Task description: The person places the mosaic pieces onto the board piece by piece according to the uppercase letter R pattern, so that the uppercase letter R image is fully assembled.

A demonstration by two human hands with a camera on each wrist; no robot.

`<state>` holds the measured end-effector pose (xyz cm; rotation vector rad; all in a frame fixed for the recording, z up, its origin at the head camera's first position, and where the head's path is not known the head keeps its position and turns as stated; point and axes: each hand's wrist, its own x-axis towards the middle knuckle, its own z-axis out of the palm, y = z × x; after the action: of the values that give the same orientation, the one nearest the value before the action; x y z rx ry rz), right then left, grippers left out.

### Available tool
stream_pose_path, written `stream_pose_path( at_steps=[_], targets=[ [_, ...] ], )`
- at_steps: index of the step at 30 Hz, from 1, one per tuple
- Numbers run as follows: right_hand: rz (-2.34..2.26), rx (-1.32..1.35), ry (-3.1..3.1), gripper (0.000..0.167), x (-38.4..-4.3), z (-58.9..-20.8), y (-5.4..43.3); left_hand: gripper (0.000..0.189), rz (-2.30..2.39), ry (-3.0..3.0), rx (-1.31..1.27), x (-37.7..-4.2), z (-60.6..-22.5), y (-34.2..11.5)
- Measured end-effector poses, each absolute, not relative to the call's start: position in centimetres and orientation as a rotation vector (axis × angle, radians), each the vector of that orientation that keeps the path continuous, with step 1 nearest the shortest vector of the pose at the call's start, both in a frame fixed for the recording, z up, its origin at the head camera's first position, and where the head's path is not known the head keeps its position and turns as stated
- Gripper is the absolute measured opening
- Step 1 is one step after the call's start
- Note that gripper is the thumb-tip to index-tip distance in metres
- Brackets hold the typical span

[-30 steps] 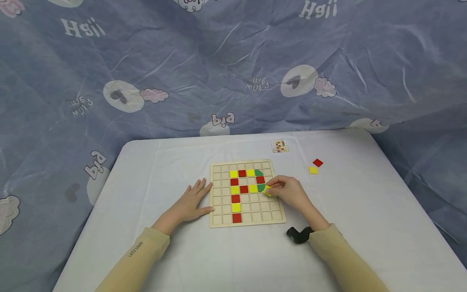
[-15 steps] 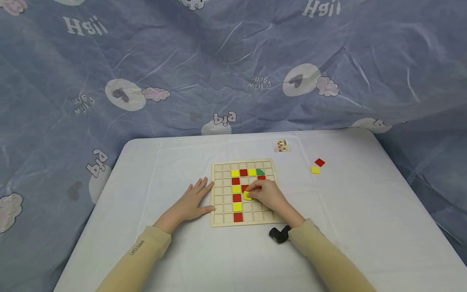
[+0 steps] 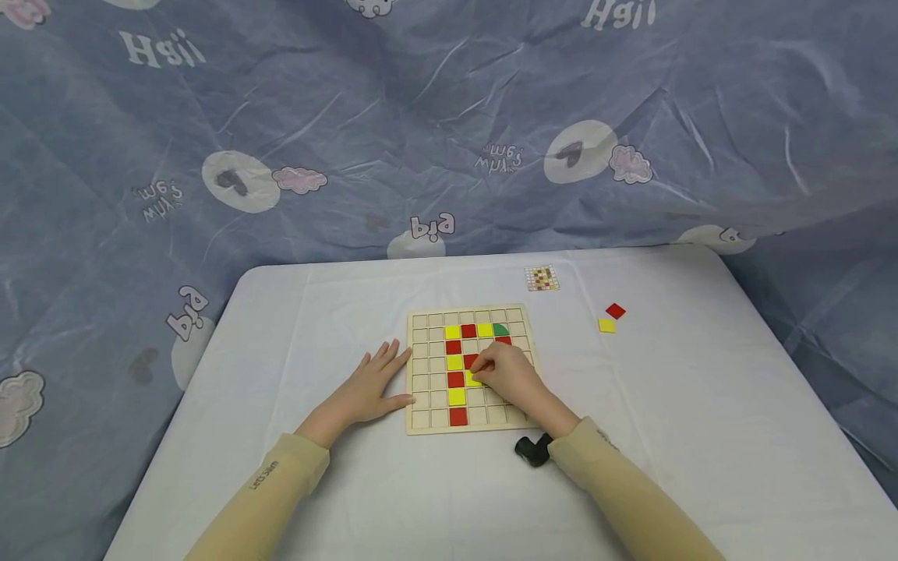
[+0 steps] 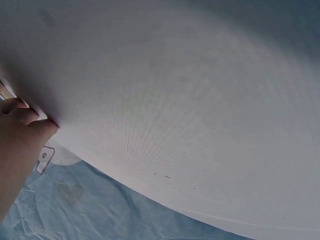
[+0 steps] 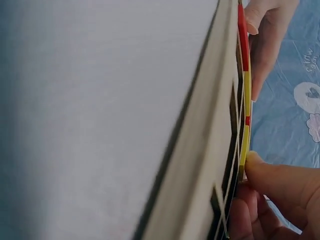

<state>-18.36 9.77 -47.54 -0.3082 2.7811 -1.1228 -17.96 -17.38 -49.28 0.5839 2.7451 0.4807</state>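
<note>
A square wooden grid board (image 3: pixel 428 409) lies on the white table, with red and yellow square tiles and a green curved tile (image 3: pixel 500 330) set in its cells. My right hand (image 3: pixel 510 374) pinches a yellow tile (image 3: pixel 473 379) down at a cell just right of a red tile (image 3: pixel 456 380). In the right wrist view, the thumb presses against the edge of yellow (image 5: pixel 244 155). Flat beside the board's left edge, my left hand (image 3: pixel 365 393) rests with fingers spread, fingertips at the rim. Part of the board is hidden under the right hand.
A loose red tile (image 3: pixel 615 311) and a loose yellow tile (image 3: pixel 606 326) lie right of the board. Behind it sits a small card with a coloured grid pattern (image 3: pixel 542 278). A black device (image 3: pixel 533 451) shows at my right sleeve. A blue patterned cloth (image 3: pixel 393 117) hangs behind the table.
My right hand has carried the yellow tile left from the board's right side to the middle, then lowered it against the cell beside the red tile. The left hand stays put.
</note>
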Motion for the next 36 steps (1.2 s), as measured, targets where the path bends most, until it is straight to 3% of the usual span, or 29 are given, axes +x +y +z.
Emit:
stream_pose_path(
  at_steps=[9,27,36],
  targets=[
    [-1.224,-0.237,2.759,0.010,-18.9,-46.4,11.7,0.089,0.472,2.745,0.574,-18.0,-49.4,-17.5],
    [-1.206,0.278,2.937,0.031,-23.3,-46.2,26.9,0.089,0.461,2.741,0.565,-18.0,-49.1,-17.5],
    [-1.246,0.607,2.913,0.044,-24.6,-48.0,30.1,0.088,0.481,2.742,0.567,-17.9,-49.4,-17.4]
  ],
)
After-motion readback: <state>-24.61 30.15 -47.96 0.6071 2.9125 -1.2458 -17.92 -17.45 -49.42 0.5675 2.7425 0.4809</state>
